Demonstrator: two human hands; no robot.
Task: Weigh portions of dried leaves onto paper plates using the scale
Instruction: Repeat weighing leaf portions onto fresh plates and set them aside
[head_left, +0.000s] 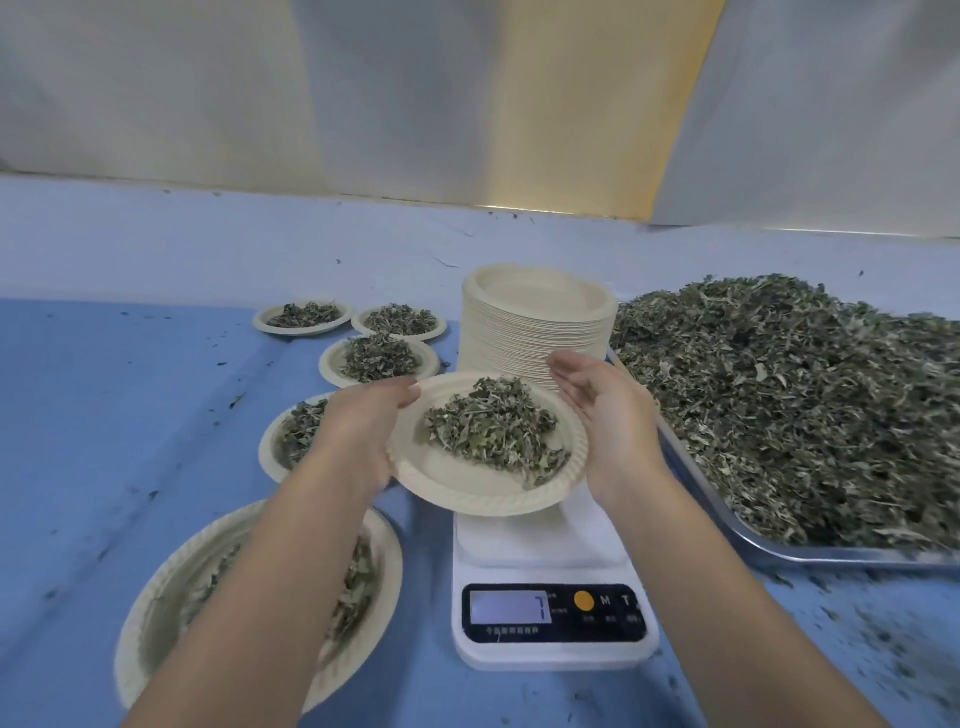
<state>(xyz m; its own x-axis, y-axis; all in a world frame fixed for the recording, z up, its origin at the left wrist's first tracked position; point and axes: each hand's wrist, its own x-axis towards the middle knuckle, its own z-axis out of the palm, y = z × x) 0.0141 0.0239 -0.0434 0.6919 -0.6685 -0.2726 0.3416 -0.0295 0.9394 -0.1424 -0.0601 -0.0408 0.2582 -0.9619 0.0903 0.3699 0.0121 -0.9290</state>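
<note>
Paper plate (467, 486) with a weighed portion, seen from above. The plate is round, pale cream and shallow, with a fluted rim. It carries a loose mound of dried leaves (493, 428), grey-green, crumpled and mixed with thin stems, heaped toward its far side. The plate sits slightly tilted over the far part of the scale (545, 561), and it cannot be told whether it touches the platform. The scale is white, smooth plastic with rounded corners. Its black front panel bears a lit display (511, 607) whose digit is blurred, and an orange round button (584, 600). The left hand (358, 436) reaches in from the near left with its back to the camera, and its grip is curled round the plate's left rim. The right hand (608, 421) stands edge-on at the right rim, palm facing inward, its grip spread with fingers straight and close together. Behind stands a tall stack of plates (535, 332) with ribbed sides. To the right, a metal tray (841, 558) holds a large heap of leaves (779, 405). Five filled plates (332, 366) lie to the left on the blue cloth worktop (130, 389), which is flecked with leaf crumbs.
</note>
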